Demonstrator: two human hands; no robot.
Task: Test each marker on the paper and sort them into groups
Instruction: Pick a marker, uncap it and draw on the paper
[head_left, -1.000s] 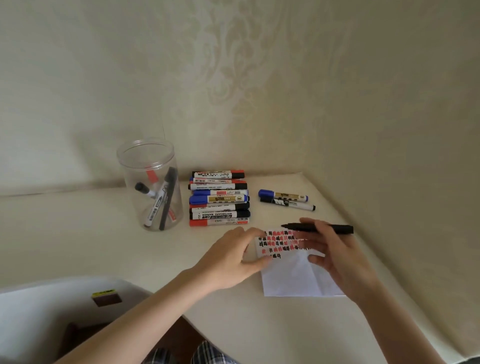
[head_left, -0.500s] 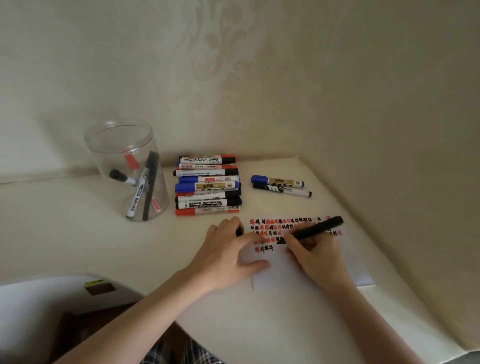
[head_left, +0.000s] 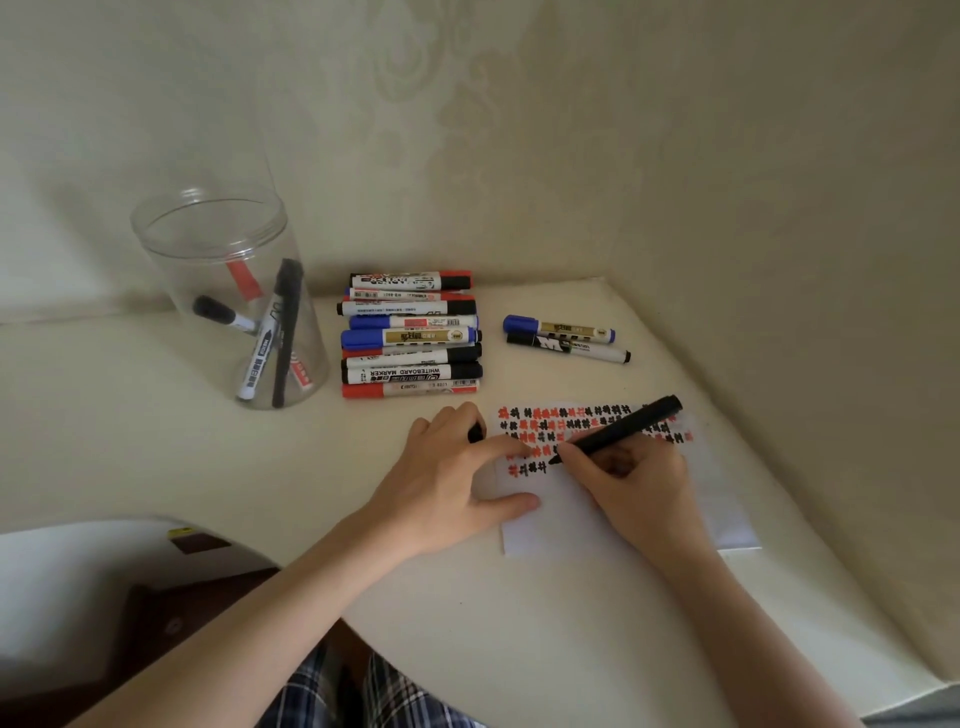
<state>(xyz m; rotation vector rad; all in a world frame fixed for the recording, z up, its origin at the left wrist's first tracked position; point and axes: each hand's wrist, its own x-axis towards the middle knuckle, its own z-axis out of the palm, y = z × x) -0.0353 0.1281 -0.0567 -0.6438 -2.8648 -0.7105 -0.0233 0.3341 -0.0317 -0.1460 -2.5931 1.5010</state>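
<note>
— What's changed right in front of you?

— A second ago I see the right hand (head_left: 631, 480) holding the black marker (head_left: 618, 428) level above the paper (head_left: 587, 514); now its fingers are pinched round the barrel and the tip is down on the sheet, at the end of the lowest row of red and black marks. So the test stroke is under way.

— And the other one?

— The left hand (head_left: 449, 480) is pressing the paper's left edge onto the desk (head_left: 156, 457), as before. Something small and black shows at its fingertips, likely the cap, and I judge it pinched there, though I can't see it well.

— Farther back?

— Nothing has moved. A pair of markers (head_left: 566, 340) lies just beyond the paper, a bigger stack of markers (head_left: 410, 335) sits to its left, and the clear jar (head_left: 228, 301) by the wall holds a few more, untested I'd guess.

— Meaning?

— Once this one writes, it needs capping and placing in a group.
</note>
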